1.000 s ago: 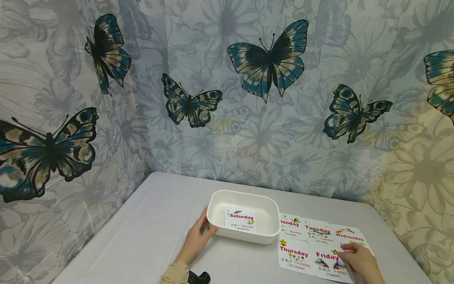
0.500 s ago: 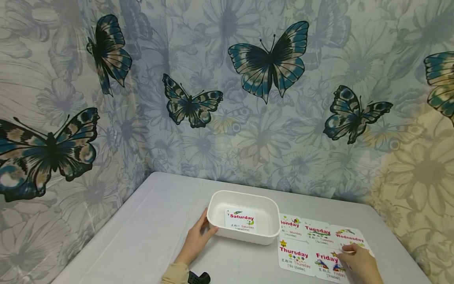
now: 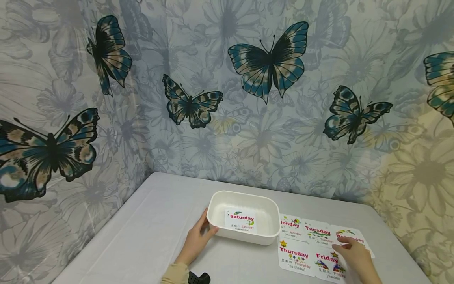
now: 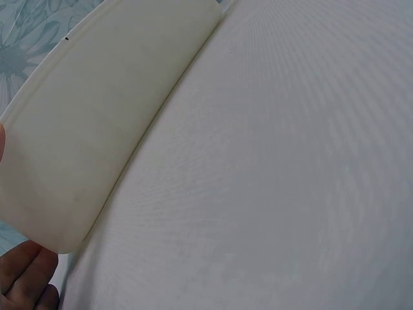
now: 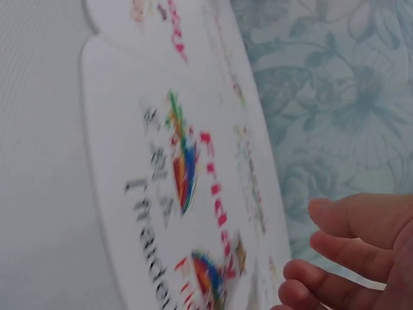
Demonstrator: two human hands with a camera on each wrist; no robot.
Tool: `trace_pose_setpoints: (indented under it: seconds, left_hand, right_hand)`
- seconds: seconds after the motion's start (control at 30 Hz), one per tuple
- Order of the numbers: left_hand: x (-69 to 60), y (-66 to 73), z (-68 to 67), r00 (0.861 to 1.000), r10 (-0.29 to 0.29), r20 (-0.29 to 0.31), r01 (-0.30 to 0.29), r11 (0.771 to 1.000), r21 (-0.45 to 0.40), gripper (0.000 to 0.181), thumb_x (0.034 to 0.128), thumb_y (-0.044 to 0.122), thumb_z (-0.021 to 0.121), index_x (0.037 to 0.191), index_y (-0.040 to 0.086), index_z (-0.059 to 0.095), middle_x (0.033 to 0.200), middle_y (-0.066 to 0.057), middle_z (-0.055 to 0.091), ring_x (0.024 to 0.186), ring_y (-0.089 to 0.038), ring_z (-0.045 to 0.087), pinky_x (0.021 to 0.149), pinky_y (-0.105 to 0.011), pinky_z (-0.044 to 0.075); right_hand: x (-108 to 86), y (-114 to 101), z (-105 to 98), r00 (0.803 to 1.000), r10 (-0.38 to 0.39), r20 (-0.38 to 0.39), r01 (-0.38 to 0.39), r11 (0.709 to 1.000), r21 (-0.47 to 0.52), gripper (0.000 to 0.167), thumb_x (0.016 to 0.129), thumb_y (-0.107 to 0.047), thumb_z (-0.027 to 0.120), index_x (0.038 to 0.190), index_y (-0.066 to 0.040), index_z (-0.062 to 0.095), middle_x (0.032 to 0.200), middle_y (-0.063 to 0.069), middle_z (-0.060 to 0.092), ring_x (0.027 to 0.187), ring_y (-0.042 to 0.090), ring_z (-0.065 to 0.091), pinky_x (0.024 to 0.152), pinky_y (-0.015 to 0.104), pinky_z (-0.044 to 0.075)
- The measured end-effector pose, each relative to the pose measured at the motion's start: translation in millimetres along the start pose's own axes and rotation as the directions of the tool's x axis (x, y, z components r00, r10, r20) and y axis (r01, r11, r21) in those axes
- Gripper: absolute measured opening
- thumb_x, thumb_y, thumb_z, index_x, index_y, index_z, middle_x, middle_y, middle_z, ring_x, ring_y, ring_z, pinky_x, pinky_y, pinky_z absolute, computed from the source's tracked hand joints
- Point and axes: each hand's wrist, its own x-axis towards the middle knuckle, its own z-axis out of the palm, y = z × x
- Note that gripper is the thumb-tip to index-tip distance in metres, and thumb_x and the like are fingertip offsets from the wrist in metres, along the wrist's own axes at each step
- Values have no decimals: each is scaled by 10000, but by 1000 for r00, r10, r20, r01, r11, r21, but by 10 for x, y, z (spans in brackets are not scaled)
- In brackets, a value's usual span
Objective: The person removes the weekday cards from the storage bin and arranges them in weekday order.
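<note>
My left hand [image 3: 196, 236] grips the left end of a white plastic basin [image 3: 244, 237], its thumb at the front corner. A Saturday card [image 3: 242, 220] lies inside. In the left wrist view, fingers [image 4: 29, 274] show beside the basin's corner. To the right, my right hand [image 3: 358, 258] is over the Wednesday card [image 3: 349, 232] and the right side of the Friday card [image 3: 324, 266], partly covering both. The right wrist view shows its fingers loosely bent with nothing between them, beside the Friday card [image 5: 148, 174].
The Monday card [image 3: 291, 228], Tuesday card [image 3: 317, 233] and Thursday card [image 3: 294, 256] lie in two rows with the others, right of the basin. All stand on a white-covered table [image 3: 142, 236]. A butterfly-patterned cloth [image 3: 198, 157] hangs behind it.
My right hand has moved up and left from the Friday card's right edge toward the Wednesday card, now hiding part of its lettering. The left hand and basin stay put.
</note>
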Motion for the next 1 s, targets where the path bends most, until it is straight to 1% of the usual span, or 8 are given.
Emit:
trace_pose_setpoints:
  seconds: [0.1,0.23,0.33,0.47,0.6,0.73,0.83,1.0]
  left_hand:
    - [-3,-5,6,1000,0,0,0,1000,0,811,846,461,633,1481,151,235,1349,-88,480,1243,-254,424,1023,-457,321]
    - [-1,-8,8,1000,4,-1,-4,1000,0,812,847,459,632,1482,149,233,1350,-88,479,1243,-252,423,1025,-456,318]
    - [3,-6,6,1000,5,-1,-5,1000,4,831,840,488,626,1480,131,235,1347,-89,482,1239,-250,429,1026,-464,313]
    - [7,1,1,1000,0,-1,0,1000,1,821,845,460,636,1480,126,238,1342,-92,487,1231,-255,437,1024,-484,308]
    - [8,2,-4,1000,-5,-4,5,1000,-1,805,850,425,647,1479,131,242,1337,-92,491,1225,-258,444,1021,-501,303]
    - [6,2,-7,1000,-6,-5,6,1000,-4,802,850,411,653,1478,122,245,1339,-91,490,1228,-258,440,1021,-492,309]
    - [2,5,-8,1000,-10,-7,10,1000,-5,800,849,400,657,1476,117,249,1335,-93,493,1227,-260,442,1018,-483,318]
    - [-1,11,-7,1000,-14,-2,14,1000,-4,800,850,404,655,1477,118,248,1331,-91,497,1223,-256,446,1017,-479,321]
  right_hand:
    - [10,-111,18,999,-43,1,43,999,25,610,836,-363,646,1133,152,508,835,143,599,761,298,568,689,499,440]
    - [24,-256,62,995,-95,-28,96,995,40,556,853,-320,626,1143,140,512,842,116,585,722,229,548,582,371,454]
    - [24,-390,94,994,-102,-40,104,992,64,550,873,-318,611,1170,131,498,877,136,579,734,227,538,555,326,436]
    - [25,-592,144,990,-128,-55,133,987,88,550,888,-315,603,1201,122,486,916,169,583,755,257,546,568,347,451]
    - [48,-762,238,984,-163,-77,171,977,128,539,890,-313,607,1211,104,493,981,213,597,841,336,569,637,411,484]
    - [90,-907,385,973,-189,-134,212,960,185,511,872,-328,634,1175,70,531,998,207,615,889,361,569,675,486,482]
    - [111,-1056,485,963,-197,-183,234,950,205,485,856,-334,654,1147,42,561,973,166,636,883,327,574,676,525,479]
    - [60,-1368,527,957,-256,-140,282,933,224,462,874,-278,643,1188,48,551,1017,182,623,940,335,568,721,462,501]
